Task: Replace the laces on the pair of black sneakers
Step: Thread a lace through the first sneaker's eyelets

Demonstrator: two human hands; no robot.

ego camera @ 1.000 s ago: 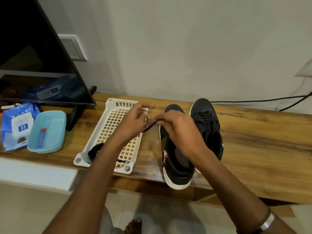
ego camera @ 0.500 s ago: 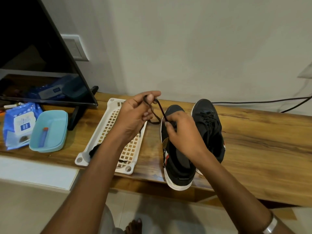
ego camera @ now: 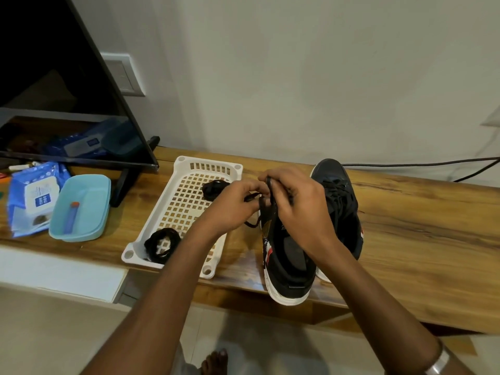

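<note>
Though the blue wipes pack at far left carries a white label, its print is too small to read; no brand shows on either sneaker. Near sneaker, black with white sole, heel over the edge of the wooden shelf. Second sneaker touching it on the right, laced. Both hands over the near sneaker's toe end: left hand pinches a black lace, right hand curls round the same lace just above the eyelets. White basket just left, holding two black lace bundles. Teal tub beyond, under the TV.
</note>
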